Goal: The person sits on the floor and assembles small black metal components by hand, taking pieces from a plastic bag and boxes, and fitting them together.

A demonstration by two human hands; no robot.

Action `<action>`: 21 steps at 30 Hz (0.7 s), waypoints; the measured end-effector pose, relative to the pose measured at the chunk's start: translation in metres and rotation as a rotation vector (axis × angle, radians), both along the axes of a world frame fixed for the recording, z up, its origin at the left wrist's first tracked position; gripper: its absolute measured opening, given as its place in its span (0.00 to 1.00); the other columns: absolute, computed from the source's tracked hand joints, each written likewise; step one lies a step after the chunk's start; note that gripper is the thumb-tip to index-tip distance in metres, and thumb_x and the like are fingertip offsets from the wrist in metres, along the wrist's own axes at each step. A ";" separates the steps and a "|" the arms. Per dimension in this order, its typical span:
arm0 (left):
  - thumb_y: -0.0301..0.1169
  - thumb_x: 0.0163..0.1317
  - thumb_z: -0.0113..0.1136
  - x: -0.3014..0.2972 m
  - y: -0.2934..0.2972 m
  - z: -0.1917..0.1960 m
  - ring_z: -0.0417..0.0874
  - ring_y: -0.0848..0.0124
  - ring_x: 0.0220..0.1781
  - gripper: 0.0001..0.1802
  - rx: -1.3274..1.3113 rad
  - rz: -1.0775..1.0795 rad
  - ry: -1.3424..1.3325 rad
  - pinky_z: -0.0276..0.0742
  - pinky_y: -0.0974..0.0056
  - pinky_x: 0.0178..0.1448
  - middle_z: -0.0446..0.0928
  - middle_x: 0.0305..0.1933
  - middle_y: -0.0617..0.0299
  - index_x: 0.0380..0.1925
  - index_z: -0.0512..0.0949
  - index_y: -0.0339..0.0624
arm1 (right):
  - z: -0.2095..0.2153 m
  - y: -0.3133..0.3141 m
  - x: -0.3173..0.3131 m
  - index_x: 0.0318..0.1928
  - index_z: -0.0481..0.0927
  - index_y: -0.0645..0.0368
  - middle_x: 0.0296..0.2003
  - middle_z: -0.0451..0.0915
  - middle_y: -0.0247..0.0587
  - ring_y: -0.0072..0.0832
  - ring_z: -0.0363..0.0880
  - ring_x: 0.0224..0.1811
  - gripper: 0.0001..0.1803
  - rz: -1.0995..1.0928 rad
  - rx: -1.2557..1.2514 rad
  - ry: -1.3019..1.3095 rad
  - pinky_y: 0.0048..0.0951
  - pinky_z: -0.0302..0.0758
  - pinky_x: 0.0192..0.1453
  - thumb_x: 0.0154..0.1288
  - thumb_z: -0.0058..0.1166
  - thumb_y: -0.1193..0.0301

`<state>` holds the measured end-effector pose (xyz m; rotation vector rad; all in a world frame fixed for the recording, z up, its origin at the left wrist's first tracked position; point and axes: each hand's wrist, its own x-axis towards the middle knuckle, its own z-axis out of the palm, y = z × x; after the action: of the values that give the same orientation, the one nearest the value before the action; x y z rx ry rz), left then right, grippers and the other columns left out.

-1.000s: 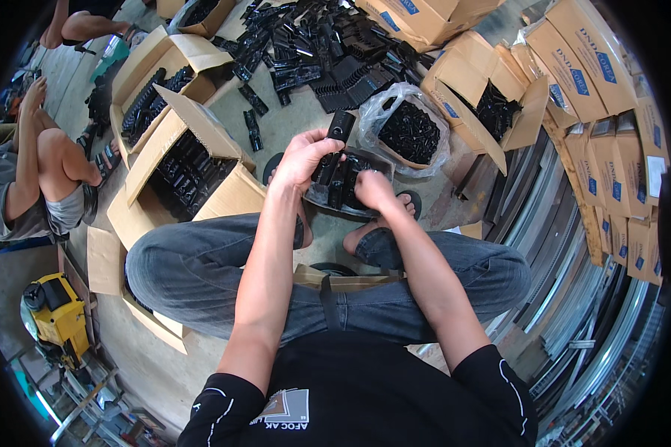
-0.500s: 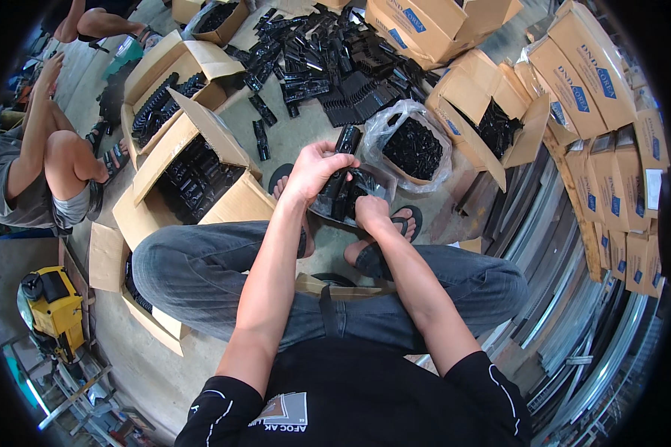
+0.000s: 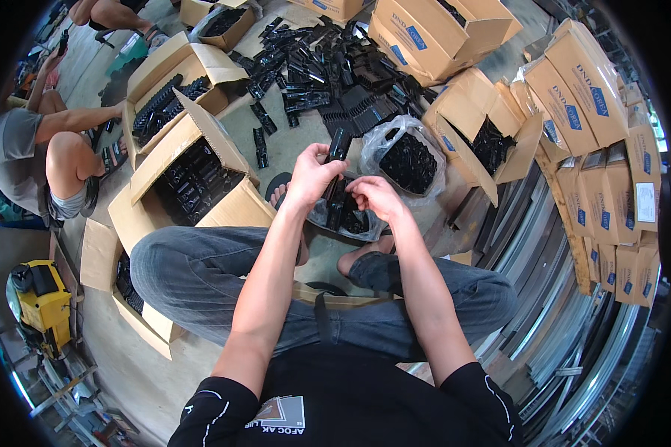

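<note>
My left hand [image 3: 313, 175] is closed around a long glossy black plastic part [image 3: 341, 141], held upright between my knees. The part's upper end sticks out above my thumb, and its lower end reaches down over a clear plastic bag [image 3: 373, 234] of small black pieces. Beside the part's lower half, my right hand [image 3: 378, 197] has its thumb and fingertips pinched together, close to or touching it. Whatever small thing those fingertips hold is too small to make out.
Open cartons of black parts [image 3: 194, 182] stand at my left, with a loose pile of black parts [image 3: 328, 67] ahead. Another bag of small black pieces [image 3: 408, 162] sits front right. Metal profiles [image 3: 544, 298] and stacked cartons [image 3: 604, 97] line the right. A co-worker [image 3: 22, 141] crouches at left.
My right hand has come up from the bag of small pieces to the side of the black part. The co-worker's arm now reaches toward a carton.
</note>
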<state>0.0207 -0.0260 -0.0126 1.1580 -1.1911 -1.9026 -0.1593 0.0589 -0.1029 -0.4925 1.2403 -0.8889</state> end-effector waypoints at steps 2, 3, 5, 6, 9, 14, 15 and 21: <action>0.24 0.55 0.66 0.000 0.000 -0.006 0.81 0.75 0.32 0.23 -0.035 0.015 -0.045 0.78 0.70 0.37 0.85 0.39 0.52 0.50 0.72 0.28 | 0.016 -0.007 -0.006 0.40 0.83 0.63 0.27 0.79 0.32 0.20 0.76 0.24 0.06 -0.042 -0.049 -0.095 0.24 0.74 0.28 0.67 0.53 0.75; 0.24 0.55 0.66 -0.001 0.000 -0.011 0.81 0.75 0.32 0.23 -0.035 0.021 -0.041 0.78 0.70 0.37 0.85 0.39 0.52 0.50 0.72 0.28 | 0.024 -0.010 -0.009 0.41 0.82 0.63 0.28 0.79 0.33 0.20 0.76 0.24 0.06 -0.089 -0.099 -0.195 0.24 0.75 0.29 0.68 0.54 0.75; 0.24 0.56 0.66 -0.003 0.001 -0.017 0.82 0.74 0.34 0.22 -0.255 0.011 -0.262 0.78 0.69 0.39 0.85 0.40 0.52 0.50 0.73 0.27 | 0.040 -0.017 -0.010 0.42 0.80 0.64 0.30 0.81 0.36 0.22 0.79 0.26 0.05 -0.116 -0.200 -0.208 0.25 0.78 0.30 0.68 0.57 0.76; 0.27 0.55 0.67 -0.004 0.003 -0.019 0.85 0.68 0.38 0.23 -0.308 0.026 -0.333 0.80 0.65 0.45 0.85 0.41 0.50 0.49 0.75 0.27 | 0.047 -0.021 -0.008 0.42 0.80 0.64 0.30 0.81 0.36 0.23 0.80 0.28 0.05 -0.148 -0.256 -0.195 0.25 0.78 0.31 0.67 0.58 0.77; 0.30 0.52 0.68 -0.010 0.011 -0.003 0.87 0.63 0.43 0.24 -0.450 0.033 -0.504 0.80 0.61 0.51 0.85 0.42 0.49 0.48 0.76 0.29 | 0.072 -0.028 0.002 0.41 0.80 0.63 0.32 0.81 0.36 0.22 0.80 0.30 0.06 -0.244 -0.333 -0.128 0.24 0.79 0.33 0.65 0.60 0.79; 0.34 0.51 0.67 -0.016 0.018 0.006 0.86 0.49 0.46 0.24 -0.494 0.055 -0.567 0.79 0.52 0.52 0.85 0.44 0.46 0.48 0.77 0.37 | 0.075 -0.033 0.011 0.40 0.80 0.62 0.32 0.81 0.33 0.18 0.79 0.31 0.08 -0.329 -0.449 0.024 0.21 0.78 0.33 0.62 0.64 0.80; 0.35 0.51 0.67 -0.017 0.019 0.005 0.86 0.48 0.46 0.24 -0.528 0.069 -0.582 0.79 0.51 0.52 0.85 0.43 0.46 0.49 0.77 0.38 | 0.074 -0.033 0.012 0.40 0.80 0.62 0.32 0.81 0.33 0.17 0.79 0.31 0.08 -0.331 -0.463 0.051 0.20 0.77 0.33 0.62 0.64 0.80; 0.35 0.53 0.67 -0.017 0.019 0.010 0.86 0.47 0.45 0.24 -0.573 0.116 -0.597 0.79 0.50 0.50 0.85 0.43 0.46 0.49 0.76 0.39 | 0.083 -0.034 0.018 0.38 0.79 0.62 0.32 0.81 0.31 0.15 0.78 0.31 0.07 -0.320 -0.527 0.175 0.18 0.77 0.34 0.62 0.64 0.82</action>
<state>0.0032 -0.0073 -0.0023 1.4498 -1.7803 -1.0241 -0.1410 0.0249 -0.0200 -0.8161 1.2594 -1.4863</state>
